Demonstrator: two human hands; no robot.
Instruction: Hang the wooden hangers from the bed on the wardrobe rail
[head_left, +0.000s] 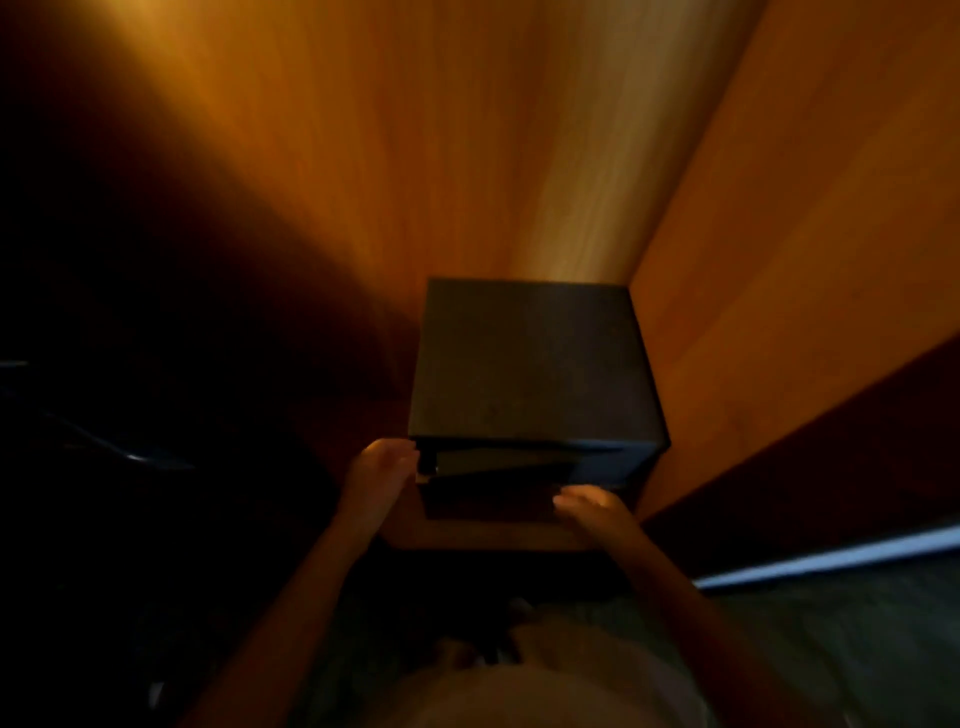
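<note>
No wooden hanger, bed or wardrobe rail is in view. I look down into a wooden wardrobe (467, 156) lit from above. A black box like a small safe (530, 364) stands on a shelf (483, 535) in the right corner. Its front door (498, 478) looks slightly ajar. My left hand (382, 470) lies flat against the box's front left corner with fingers extended and holds nothing. My right hand (592, 506) reaches to the lower right of the door, fingers spread, nothing in it.
The wardrobe's side wall (805, 260) rises close on the right of the box. The left side is in deep shadow, with a dark curved bar (130, 454) there. A pale strip (831, 558) and dark floor lie at the lower right.
</note>
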